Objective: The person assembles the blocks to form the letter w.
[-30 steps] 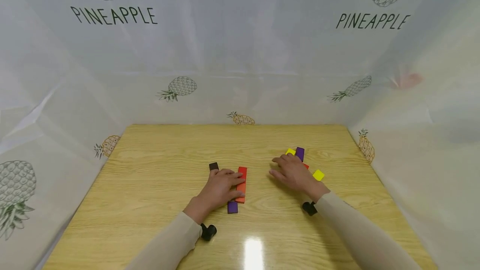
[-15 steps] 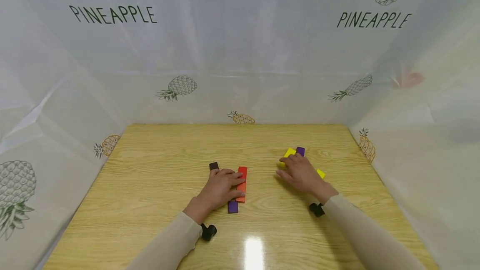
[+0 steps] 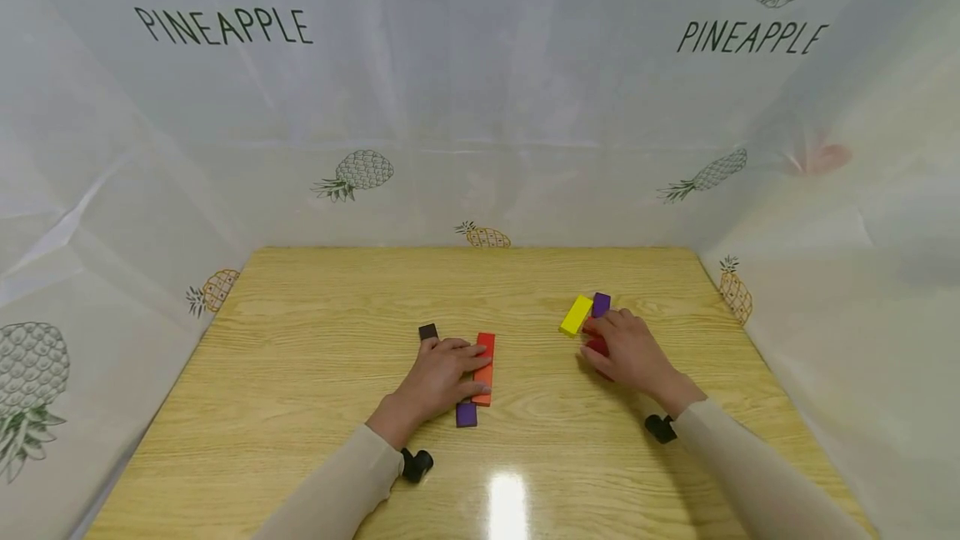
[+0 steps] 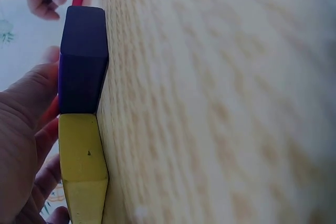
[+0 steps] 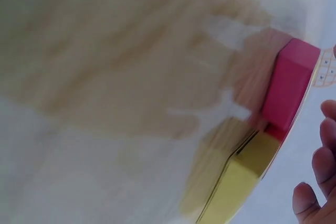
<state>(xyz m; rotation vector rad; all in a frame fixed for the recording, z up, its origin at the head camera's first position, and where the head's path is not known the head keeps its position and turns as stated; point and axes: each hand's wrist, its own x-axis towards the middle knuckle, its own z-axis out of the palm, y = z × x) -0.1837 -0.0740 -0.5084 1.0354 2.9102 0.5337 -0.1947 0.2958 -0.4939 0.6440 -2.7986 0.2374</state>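
Observation:
My left hand rests on several blocks, its fingers stretched across a red block and an orange one. A purple block and a black block show past its edges. In the left wrist view, a purple block and a yellow block stand end to end beside the left fingers. My right hand reaches over a red block, fingers loosely bent. Close by lie a yellow block and a purple one. In the right wrist view, the fingers are apart from the red block.
A wooden table carries the blocks. White plastic sheeting printed with pineapples walls it at the back and both sides. Black camera pieces sit at the wrists, close above the tabletop.
My right hand has moved to the right, uncovering the yellow block and coming over the red one. Another yellow block at the right is now hidden by that hand. My left hand stays put.

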